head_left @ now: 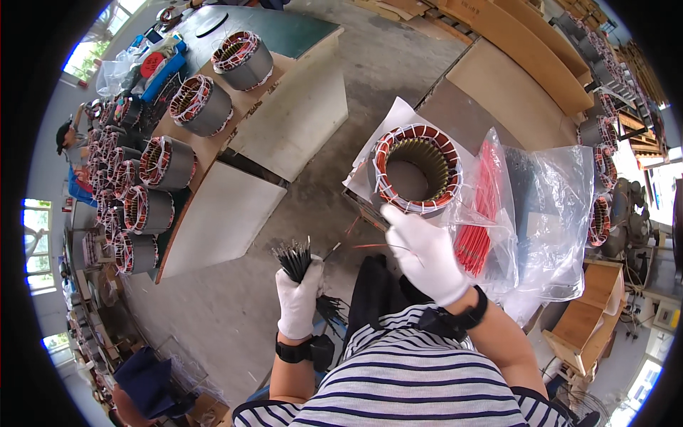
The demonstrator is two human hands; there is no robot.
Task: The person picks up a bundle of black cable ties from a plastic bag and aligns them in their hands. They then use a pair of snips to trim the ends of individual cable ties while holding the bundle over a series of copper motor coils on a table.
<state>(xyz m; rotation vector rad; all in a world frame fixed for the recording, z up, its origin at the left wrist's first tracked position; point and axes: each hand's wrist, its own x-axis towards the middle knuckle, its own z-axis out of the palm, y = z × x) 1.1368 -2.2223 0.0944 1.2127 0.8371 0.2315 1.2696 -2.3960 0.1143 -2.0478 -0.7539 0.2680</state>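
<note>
My left hand [299,299], in a white glove, is closed round a bundle of thin black wires [293,262] with pale tips. One black wire leans out to the right, and loose lengths hang below the fist. My right hand [430,260], also gloved, is at the near rim of a motor stator [384,174] with copper windings and white lacing. Its fingers are bent together, and a thin red wire [371,246] runs left from them; the fingertips' grip is partly hidden. The stator stands on white paper [398,117].
Right of the stator, a clear plastic bag [551,220] lies beside a bundle of red wires [475,238]. Several more stators [203,107] stand on the left bench. A blue crate [163,75] sits behind them. Cardboard [505,92] lies at the far right. Another person [71,142] is at far left.
</note>
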